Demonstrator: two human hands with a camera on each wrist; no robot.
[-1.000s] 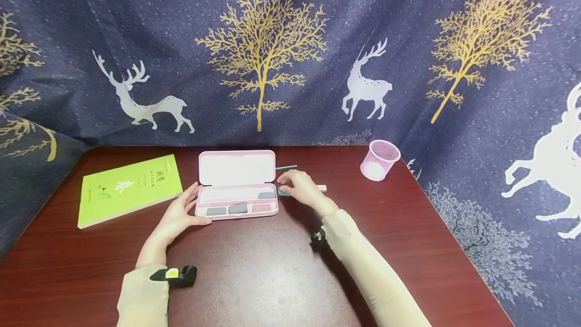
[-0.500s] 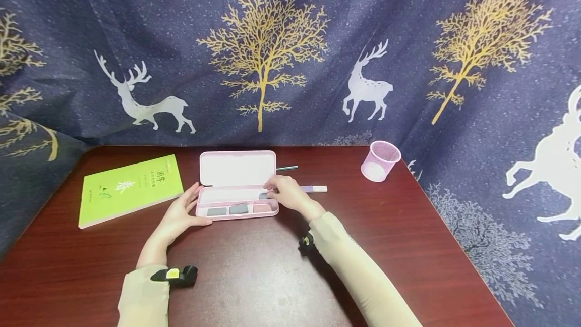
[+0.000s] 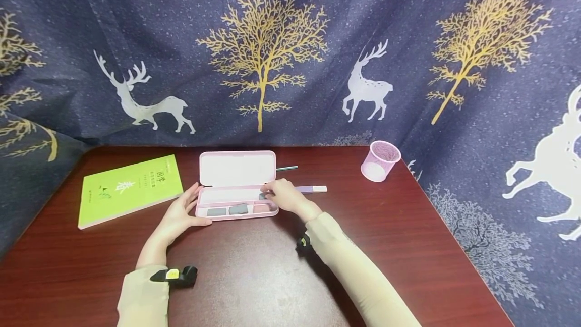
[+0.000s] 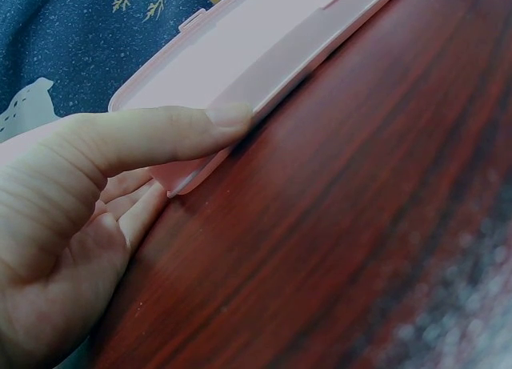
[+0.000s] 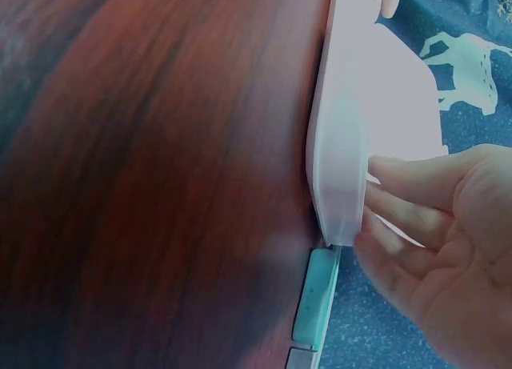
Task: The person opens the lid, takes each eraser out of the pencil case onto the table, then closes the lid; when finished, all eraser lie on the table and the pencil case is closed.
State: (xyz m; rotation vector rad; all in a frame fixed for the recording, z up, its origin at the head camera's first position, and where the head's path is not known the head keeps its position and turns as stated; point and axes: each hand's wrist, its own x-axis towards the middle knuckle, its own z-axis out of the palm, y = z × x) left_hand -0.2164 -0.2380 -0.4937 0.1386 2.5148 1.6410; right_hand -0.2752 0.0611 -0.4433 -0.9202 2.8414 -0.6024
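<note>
A pink pencil case [image 3: 236, 216] lies with its lid [image 3: 237, 168] raised at the back. My left hand [image 3: 179, 213] holds its left end, thumb [image 4: 184, 133] along the front rim and fingers round the side. My right hand [image 3: 288, 197] reaches over the right end, thumb and fingers pinching a grey-blue eraser [image 3: 262, 196] in the back compartment. The right wrist view hides those fingertips behind the case wall. In the front compartments lie two grey erasers [image 3: 216, 212] and a pinkish one [image 3: 262, 208]. A teal block [image 5: 316, 297] sits just outside the right end.
A purple block [image 3: 304, 189] and a white one [image 3: 320, 189] line up right of the case. Behind them lies a thin green stick [image 3: 287, 168]. A pink mesh cup [image 3: 380, 161] stands back right, a green book [image 3: 131, 191] at left. A patterned cloth hangs behind.
My right hand has moved left, from the blue block beside the case to the eraser inside its right end, uncovering the purple block. The left hand has stayed put.
</note>
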